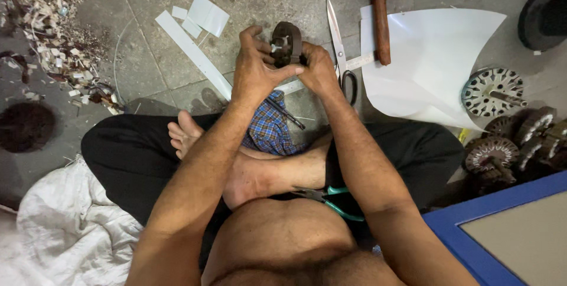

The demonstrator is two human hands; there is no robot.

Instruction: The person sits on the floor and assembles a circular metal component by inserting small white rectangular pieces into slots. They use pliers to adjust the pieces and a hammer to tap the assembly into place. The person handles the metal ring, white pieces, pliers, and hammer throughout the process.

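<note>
there, up in front of the person's crossed legs, a dark metal ring (287, 42) with slots round it is gripped between both hands, probably lifted so they can see into the slots. the left hand (255, 70) is clenched on its near side, thumb pressed across; the right hand (319, 68) grasps the ring from three o'clock. a thin dark rod (284, 114) lies on a blue checked cloth (270, 127) at six o'clock, on the lap. green-handled pliers (328, 197) rest lower on the thigh, likely kept within reach. long scissors (339, 46) lie on the floor at three o'clock, beside a big white sheet (434, 64) pinned under a brown bar (379, 14). white strips (192, 49) lie at ten o'clock, scraps (50, 32) further out. more round metal parts (493, 91) are piled far right. no labels that i can see.
</note>
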